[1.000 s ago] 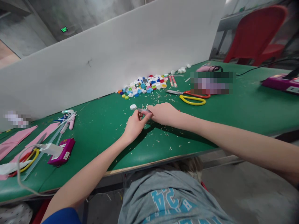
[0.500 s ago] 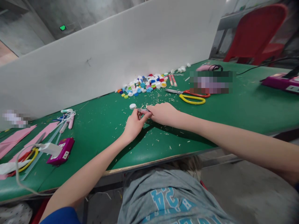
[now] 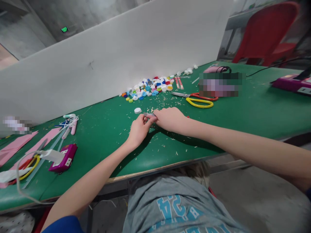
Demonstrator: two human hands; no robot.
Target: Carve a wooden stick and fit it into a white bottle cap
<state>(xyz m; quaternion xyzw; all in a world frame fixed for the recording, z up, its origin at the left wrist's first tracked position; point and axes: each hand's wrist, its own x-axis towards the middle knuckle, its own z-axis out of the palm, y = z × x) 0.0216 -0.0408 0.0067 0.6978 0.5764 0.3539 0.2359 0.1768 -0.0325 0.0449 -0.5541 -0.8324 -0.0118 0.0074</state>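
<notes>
My right hand (image 3: pixel 171 119) is closed around a utility knife, whose grey blade (image 3: pixel 150 115) points left from the fist. A small red bit shows behind that wrist; it may be the knife's end. Close beside the blade, my left hand (image 3: pixel 139 131) is pinched, its thumb reaching to the blade and right knuckles. Whatever sits between the left fingers is too small and hidden to make out. A white bottle cap (image 3: pixel 137 110) lies just beyond the left fingertips. Pale shavings (image 3: pixel 159 105) are scattered on the green table (image 3: pixel 97 142) around both hands.
Colourful bottle caps (image 3: pixel 149 87) are heaped against the white partition (image 3: pixel 116 48). Scissors (image 3: pixel 194 98) lie right of them. Leftward are a purple power strip (image 3: pixel 64 157), pink sheets (image 3: pixel 18 147) and another pair of scissors (image 3: pixel 36 163). A second purple strip (image 3: pixel 291 84) sits far right.
The blade has shifted slightly between the fingers, and both hands stay almost in place. The view has moved very little.
</notes>
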